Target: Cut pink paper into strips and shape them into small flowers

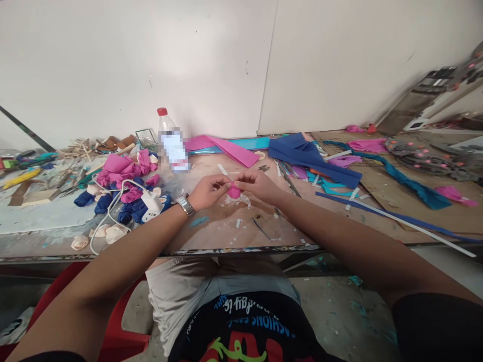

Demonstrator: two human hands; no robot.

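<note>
A small bunched piece of pink crepe paper point(234, 191) is pinched between both hands above the middle of the table. My left hand point(209, 192), with a metal watch on its wrist, closes thumb and finger on its left side. From the other side my right hand point(260, 186) grips it with the fingertips. A narrow white strip point(222, 170) shows just behind the fingers. Beyond the hands lies a flat pink paper band point(237, 151), and a dark blue folded band point(313, 158) is to the right.
Pink and blue crumpled paper pieces point(132, 173) pile up at left, with a white charger and cable point(151, 202) among them. A bottle with a red cap point(162, 111) stands behind a lit phone point(174, 150). A long white strip point(415, 227) crosses the right side.
</note>
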